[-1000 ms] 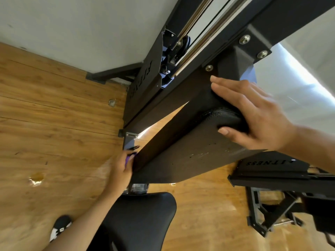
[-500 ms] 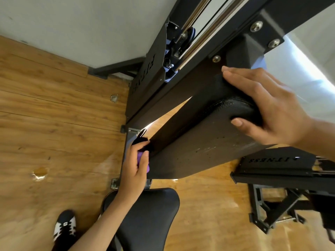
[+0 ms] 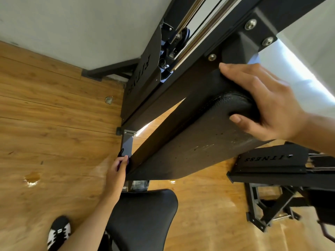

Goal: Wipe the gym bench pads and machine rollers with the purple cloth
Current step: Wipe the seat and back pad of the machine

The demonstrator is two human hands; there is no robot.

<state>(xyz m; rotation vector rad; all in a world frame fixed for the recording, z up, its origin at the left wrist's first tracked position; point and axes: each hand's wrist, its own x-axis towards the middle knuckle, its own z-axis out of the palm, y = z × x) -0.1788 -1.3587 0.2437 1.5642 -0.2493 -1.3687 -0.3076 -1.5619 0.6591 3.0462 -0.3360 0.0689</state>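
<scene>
A long black back pad [image 3: 199, 142] slants from the upper right down to the lower middle. My right hand [image 3: 262, 102] grips its upper rounded end, fingers over the top and thumb underneath. My left hand [image 3: 117, 172] presses against the pad's lower end and holds the purple cloth [image 3: 119, 166]. Only a dark sliver of the cloth shows between the fingers. Just under that hand sits the black seat pad [image 3: 143, 220].
The black machine frame [image 3: 181, 87] with guide rods and a pulley [image 3: 183, 36] rises behind the pad. A second frame base [image 3: 272, 171] lies on the wooden floor at the right. My shoe [image 3: 59, 232] is at the lower left, and a grey wall [image 3: 81, 29] stands behind.
My left hand with the cloth slid a little up the pad's lower end, then back down and left; less purple shows now. My right hand kept its grip on the top.
</scene>
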